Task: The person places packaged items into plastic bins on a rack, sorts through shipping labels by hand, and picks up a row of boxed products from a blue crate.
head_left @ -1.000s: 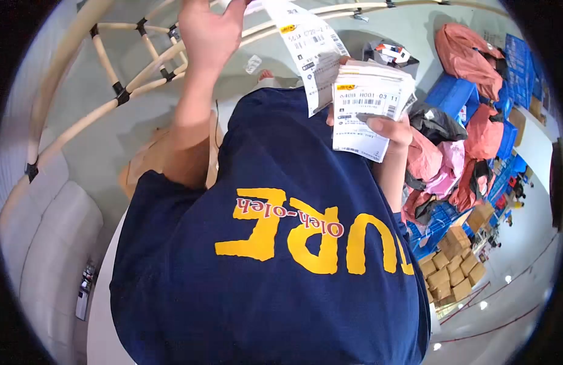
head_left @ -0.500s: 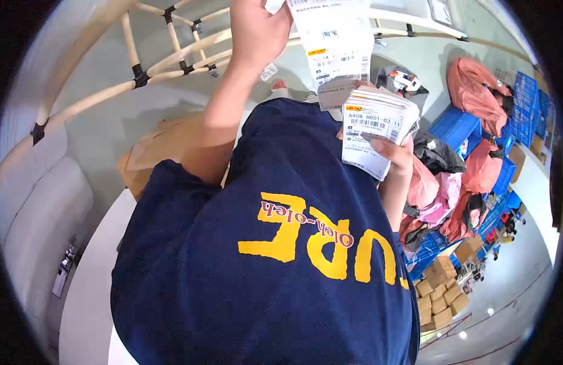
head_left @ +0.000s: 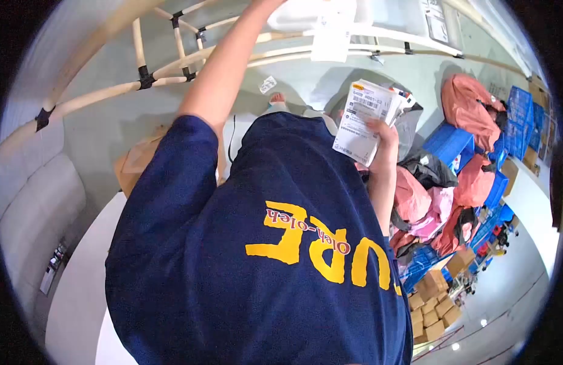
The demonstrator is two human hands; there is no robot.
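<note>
My right hand (head_left: pixel 383 135) grips a thick stack of printed shipping labels (head_left: pixel 363 118), thumb across the front. The top label carries barcodes and an orange mark. My left arm stretches up to the top edge, where only the edge of my left hand (head_left: pixel 268 3) shows; its fingers are out of frame. To the right of it, a white label strip (head_left: pixel 331 39) hangs down over the pale rail at the top. Whether my left hand touches that strip is hidden.
A pipe rack (head_left: pixel 166 67) with black joints runs along the top and left. A cardboard box (head_left: pixel 135 159) stands at left. Pink sacks (head_left: pixel 470 112) and blue crates (head_left: pixel 448 143) fill the right side, with stacked cartons (head_left: pixel 436 310) lower down. A paper scrap (head_left: pixel 267 84) lies on the floor.
My left hand has moved up, mostly out of frame, away from the label stack. The label strip has shifted up with it. My right hand still holds the stack, slightly lower and tilted.
</note>
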